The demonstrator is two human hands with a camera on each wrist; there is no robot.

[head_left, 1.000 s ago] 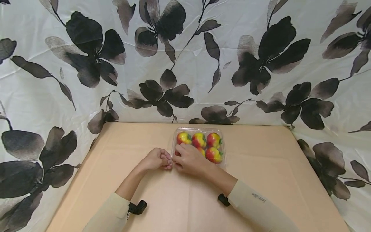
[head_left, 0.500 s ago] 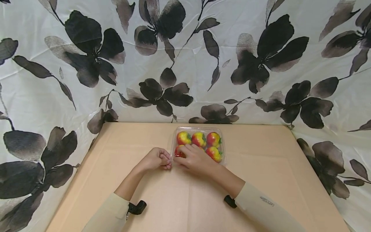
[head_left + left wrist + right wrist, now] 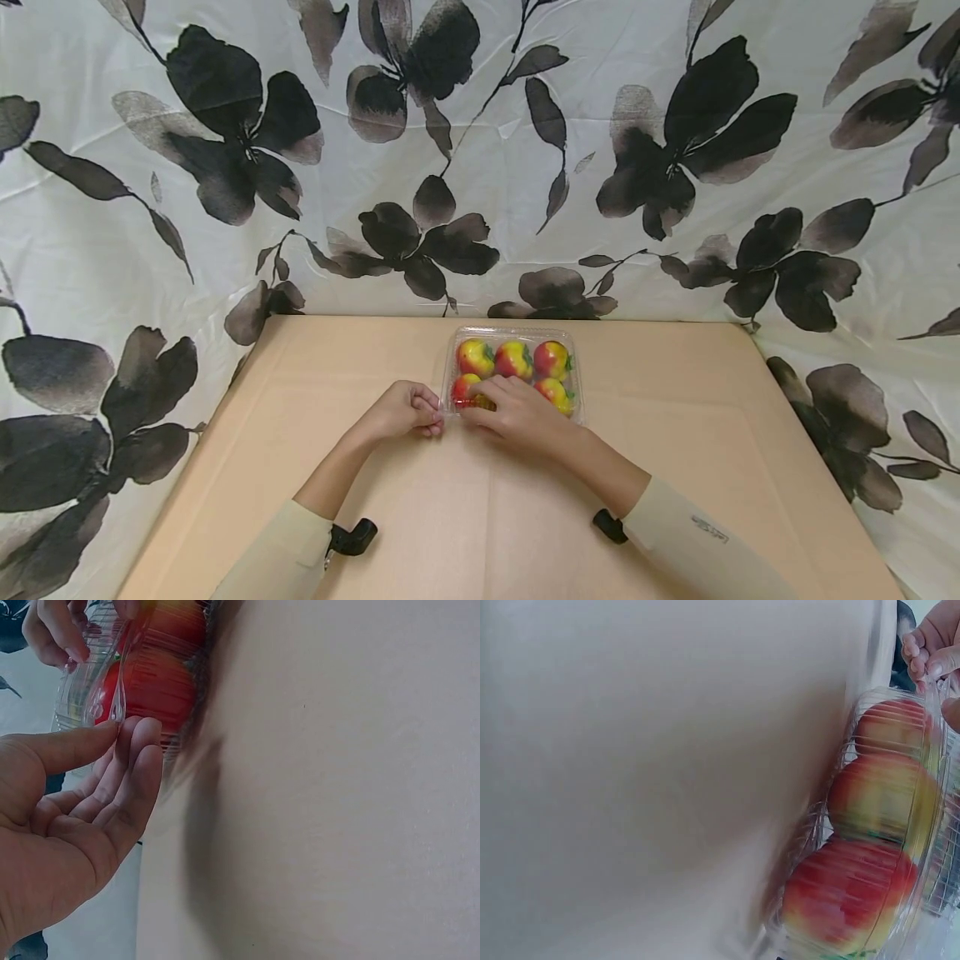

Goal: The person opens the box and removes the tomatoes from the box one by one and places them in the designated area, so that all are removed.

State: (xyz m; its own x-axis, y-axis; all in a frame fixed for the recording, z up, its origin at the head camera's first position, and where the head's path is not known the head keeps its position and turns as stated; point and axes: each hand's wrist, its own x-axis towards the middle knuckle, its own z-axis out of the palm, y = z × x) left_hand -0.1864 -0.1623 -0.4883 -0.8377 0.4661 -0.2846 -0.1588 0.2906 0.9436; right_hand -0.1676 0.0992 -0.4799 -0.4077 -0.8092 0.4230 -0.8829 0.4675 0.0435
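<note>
A clear plastic clamshell box (image 3: pixel 517 335) sits near the table's far edge, filled with several red-and-yellow fruits (image 3: pixel 513 360) in two rows. My left hand (image 3: pixel 408 411) pinches the box's near left corner; in the left wrist view its thumb and fingertips meet on the clear rim (image 3: pixel 118 694). On the box's near side lies my right hand (image 3: pixel 517 417), fingers bent over the lid and thumb along the front edge, hiding part of the near row. The right wrist view shows the box's ribbed front wall (image 3: pixel 817 825) with fruits (image 3: pixel 851 892) behind it.
The box rests on a tan table top (image 3: pixel 480 517). Behind and beside the table hangs a white cloth (image 3: pixel 525 208) printed with dark flowers. Each sleeve (image 3: pixel 277 550) has a black wrist camera (image 3: pixel 354 537) beside it.
My right hand has slid rightward along the box's near edge, away from the left hand, uncovering the near left fruit. My left hand stays at the corner.
</note>
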